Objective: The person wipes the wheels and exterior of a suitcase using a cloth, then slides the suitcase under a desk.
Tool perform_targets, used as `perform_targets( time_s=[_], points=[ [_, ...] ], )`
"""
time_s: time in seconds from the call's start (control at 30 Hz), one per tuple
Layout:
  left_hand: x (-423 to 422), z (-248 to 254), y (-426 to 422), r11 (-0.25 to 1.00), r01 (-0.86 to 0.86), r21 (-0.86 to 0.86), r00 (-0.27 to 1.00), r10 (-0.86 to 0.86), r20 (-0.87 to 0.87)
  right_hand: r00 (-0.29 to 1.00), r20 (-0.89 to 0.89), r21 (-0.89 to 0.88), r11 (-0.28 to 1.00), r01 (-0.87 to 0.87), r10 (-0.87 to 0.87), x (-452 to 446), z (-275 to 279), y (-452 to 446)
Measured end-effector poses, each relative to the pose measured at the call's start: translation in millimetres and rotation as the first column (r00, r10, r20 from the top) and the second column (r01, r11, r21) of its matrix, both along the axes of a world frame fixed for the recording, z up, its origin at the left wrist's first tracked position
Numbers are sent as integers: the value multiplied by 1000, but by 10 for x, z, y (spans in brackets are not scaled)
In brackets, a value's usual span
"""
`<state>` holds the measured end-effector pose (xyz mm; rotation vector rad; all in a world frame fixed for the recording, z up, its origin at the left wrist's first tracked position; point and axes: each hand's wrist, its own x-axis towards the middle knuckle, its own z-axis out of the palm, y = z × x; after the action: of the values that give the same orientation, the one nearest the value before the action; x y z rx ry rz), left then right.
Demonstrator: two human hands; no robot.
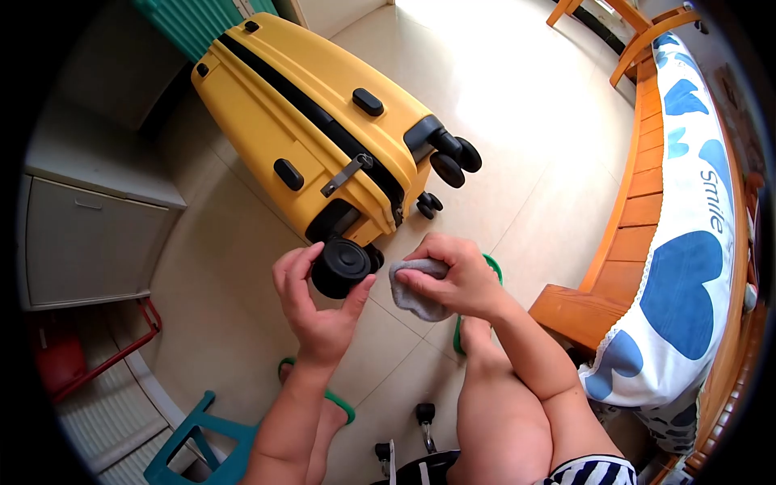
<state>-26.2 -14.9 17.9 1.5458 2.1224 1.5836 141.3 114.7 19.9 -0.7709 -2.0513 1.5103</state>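
Note:
A yellow suitcase [242, 121] lies on its side on the floor, its wheel end toward me. My left hand [319, 327] curves its fingers and thumb around one black caster wheel [341, 265] at the near corner. In my right hand [465, 279] is a folded grey cloth [416, 303], pinched between thumb and fingers just right of that wheel and apart from it. Another pair of black wheels [457, 158] sticks out at the far corner. A grey zipper pull [343, 178] crosses the suitcase's dark seam.
Along the right runs a wooden bench [634, 226] with a white and blue cover [683, 283]. A grey cabinet [93, 234] stands left, above a red-framed item [121, 356]. A teal stool [198, 440] is at lower left. My feet wear green slippers [341, 406].

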Motion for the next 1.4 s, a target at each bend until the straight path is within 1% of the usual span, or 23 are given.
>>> perform_targets(
  time_s=[0.07, 0.13, 0.2, 0.27, 0.4, 0.47, 0.6, 0.7, 0.73, 0.77, 0.8, 0.83, 0.9, 0.93, 0.97, 1.0, 1.07, 1.13, 1.2, 1.23, 1.27, 1.33, 1.4],
  points=[
    [-32, -43, -59, 999, 39, -30, 999, -38, 35, 991, 131, 15, 1000, 17, -19, 28, -94, 62],
    [-34, -82, -83, 999, 30, 26, 959, -36, 282, 986, 165, -9, 999, 36, -34, 30, -148, 95],
    [-35, -118, -112, 998, 61, 33, 955, -68, 290, 971, 219, -17, 995, 100, -93, 46, -251, 98],
    [-36, -199, -147, 987, 90, 134, 938, -129, 321, 967, 232, -14, 994, 111, -105, 56, -309, 108],
    [-58, -431, -225, 982, 107, 155, 925, -155, 347, 951, 291, -110, 983, 144, -107, 51, -417, 134],
    [-68, -580, -264, 975, 160, 155, 878, -212, 429, 937, 330, -183, 966, 184, -116, 43, -544, 128],
    [-64, -716, -248, 975, 155, 161, 852, -214, 477, 907, 418, -189, 971, 147, -56, 66, -706, 105],
    [-90, -802, -206, 992, 90, 93, 839, -126, 529, 873, 487, -208, 969, 136, -18, 77, -750, 105],
    [-125, -855, -209, 999, 32, -4, 809, -24, 588, 873, 487, -208, 969, 133, -16, 78, -774, 101],
    [-162, -895, -203, 995, -20, -103, 770, 81, 633, 876, 476, -162, 972, 169, -73, 87, -806, 95],
    [-198, -917, -193, 995, -23, -101, 771, 82, 631, 877, 462, -117, 972, 206, -130, 94, -819, 101],
    [-237, -936, -179, 990, -58, -129, 737, 129, 664, 879, 460, -117, 972, 204, -129, 113, -822, 125],
    [-321, -930, -134, 984, -90, -155, 700, 174, 692, 872, 384, -1, 944, 331, -305, 176, -819, 194],
    [-377, -877, -86, 982, -123, -143, 691, 188, 698, 844, 438, -16, 936, 351, -309, 199, -671, 277],
    [-443, -817, -33, 979, -156, -129, 681, 201, 704, 853, 378, -48, 912, 407, -361, 243, -534, 373],
    [-530, -733, 26, 980, -158, -123, 685, 198, 701, 854, 317, -85, 885, 458, -412, 286, -449, 470],
    [-695, -577, 123, 987, -161, 3, 720, 116, 684, 881, 215, -8, 901, 434, -422, 312, -430, 611],
    [-784, -474, 217, 987, -156, 42, 730, 87, 678, 895, 190, -24, 909, 416, -405, 265, -368, 707],
    [-877, -409, 308, 985, -155, 79, 739, 63, 670, 910, 295, -55, 945, 322, -293, 161, -318, 747],
    [-930, -379, 350, 987, -127, 100, 742, 28, 670, 903, 338, -148, 933, 328, -264, 75, -326, 727],
    [-975, -352, 390, 988, -99, 120, 743, -7, 670, 912, 326, -138, 941, 309, -251, -21, -369, 670],
    [-1052, -353, 496, 984, -96, 150, 751, -27, 660, 937, 290, -71, 972, 224, -195, -195, -493, 508],
    [-1054, -328, 615, 979, -93, 181, 759, -48, 649, 926, 230, 82, 954, 289, -300, -398, -636, 262]
  ],
)
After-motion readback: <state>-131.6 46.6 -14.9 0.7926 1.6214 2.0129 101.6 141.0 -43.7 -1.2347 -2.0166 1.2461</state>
